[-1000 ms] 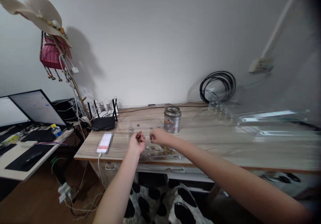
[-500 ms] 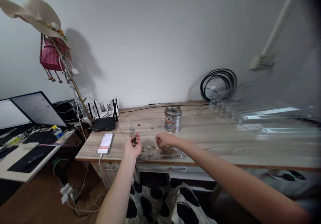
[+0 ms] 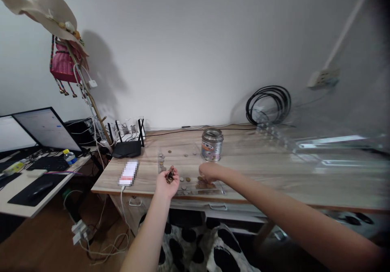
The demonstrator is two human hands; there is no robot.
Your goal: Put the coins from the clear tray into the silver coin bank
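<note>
My left hand (image 3: 168,184) is palm up with its fingers curled round a small heap of coins (image 3: 170,177). Near the front edge of the desk, my right hand (image 3: 209,172) points down with its fingers drawn together; what they hold, if anything, is hidden. Right by its fingertips lies a gold-coloured coin (image 3: 200,178). Between the hands are several loose coins (image 3: 188,179), gold and silver in colour, on or in something flat of clear plastic (image 3: 219,187). Behind my right hand stands a round metal tin (image 3: 212,145) with a slot in its lid.
A phone (image 3: 128,172) on a white cable and a black router (image 3: 127,149) occupy the desk's left end. Coiled black cable (image 3: 268,105) leans on the wall. Clear plastic sheeting (image 3: 329,146) covers the right side. A lower desk (image 3: 33,211) with monitors adjoins at left.
My left hand has moved right with the coins, nearer to the loose ones. My right hand has shifted slightly right, and its fingers are still pointing down among the coins.
</note>
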